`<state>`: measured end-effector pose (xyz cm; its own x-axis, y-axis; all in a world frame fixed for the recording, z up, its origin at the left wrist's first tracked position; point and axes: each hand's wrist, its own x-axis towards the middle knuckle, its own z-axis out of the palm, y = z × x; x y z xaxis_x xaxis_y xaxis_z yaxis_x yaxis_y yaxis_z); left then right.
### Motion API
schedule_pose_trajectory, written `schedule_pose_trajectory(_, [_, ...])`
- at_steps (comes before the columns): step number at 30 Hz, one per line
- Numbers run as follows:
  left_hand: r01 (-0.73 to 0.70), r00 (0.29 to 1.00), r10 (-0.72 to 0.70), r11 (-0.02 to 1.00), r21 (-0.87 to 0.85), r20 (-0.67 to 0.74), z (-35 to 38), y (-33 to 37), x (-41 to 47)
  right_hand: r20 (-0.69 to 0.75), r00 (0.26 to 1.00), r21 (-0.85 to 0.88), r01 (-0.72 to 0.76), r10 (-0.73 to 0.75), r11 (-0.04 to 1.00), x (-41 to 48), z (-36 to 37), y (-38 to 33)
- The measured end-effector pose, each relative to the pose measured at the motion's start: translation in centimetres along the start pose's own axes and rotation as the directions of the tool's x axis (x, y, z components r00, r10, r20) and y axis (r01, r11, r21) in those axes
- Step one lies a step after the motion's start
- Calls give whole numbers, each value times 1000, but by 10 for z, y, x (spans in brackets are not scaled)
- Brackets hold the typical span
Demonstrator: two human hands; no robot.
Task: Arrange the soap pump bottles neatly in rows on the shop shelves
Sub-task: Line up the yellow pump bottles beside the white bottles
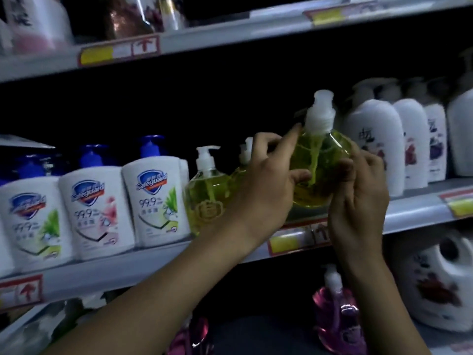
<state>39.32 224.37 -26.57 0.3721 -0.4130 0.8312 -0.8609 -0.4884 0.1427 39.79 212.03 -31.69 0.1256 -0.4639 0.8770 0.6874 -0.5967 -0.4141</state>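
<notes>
A clear pump bottle of yellow-green soap (321, 152) with a white pump is held up just above the middle shelf (409, 213). My left hand (266, 180) grips its left side with thumb and fingers. My right hand (358, 198) cups its right side and back. Two more yellow-green pump bottles stand on the shelf to the left, one in full view (207, 190), the other (243, 160) mostly hidden behind my left hand. Three white Safeguard pump bottles (153, 198) with blue pumps stand in a row further left.
Tall white lotion bottles (376, 144) crowd the shelf right of the held bottle. Pink pump bottles (335, 311) and a large white jug (440, 283) sit on the shelf below. The upper shelf (230, 34) carries more bottles. Price tags line the shelf edges.
</notes>
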Motion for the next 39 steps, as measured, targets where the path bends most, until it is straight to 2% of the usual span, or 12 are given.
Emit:
schedule_pose_trajectory(7, [267,948,-269,963,33,171,38,-6,20,202,977,-133,-35,62,990,20,-2,34])
schedule_pose_trajectory(10, [290,914,-336,934,210,230,41,0,26,335,927,-266,-80,170,961,21,-2,46])
schedule_pose_trajectory(13, [282,902,-357,914,292,244,36,10,26,413,877,-342,-101,246,934,21,-5,49])
schedule_pose_trajectory(15, [218,937,-296,911,349,186,25,14,13,453,864,-321,-72,220,944,19,-10,40])
schedule_pose_trajectory(18, [81,992,-119,855,512,41,0,7,-11,496,841,-398,-4,219,917,16,-12,27])
schedule_pose_trajectory(21, [122,983,-180,750,650,23,-22,-17,-23,494,835,-469,21,242,883,18,-5,20])
schedule_pose_trajectory(23, [115,980,-195,731,672,45,-25,-30,-24,510,822,-509,49,256,859,23,0,19])
schedule_pose_trajectory(28, [54,992,-116,734,677,46,-23,-41,-23,551,746,-604,47,374,796,37,24,22])
schedule_pose_trajectory(31, [37,995,-86,735,677,40,-23,-43,-26,569,722,-619,62,393,783,38,41,27])
schedule_pose_trajectory(35, [-3,995,-64,755,656,79,-26,-45,-29,616,646,-632,63,452,772,43,45,26])
schedule_pose_trajectory(37, [6,993,-81,776,631,91,-27,-43,-32,602,677,-640,90,424,763,39,39,22])
schedule_pose_trajectory(39, [-13,996,-43,795,606,78,-28,-39,-44,507,798,-684,142,326,716,23,30,10])
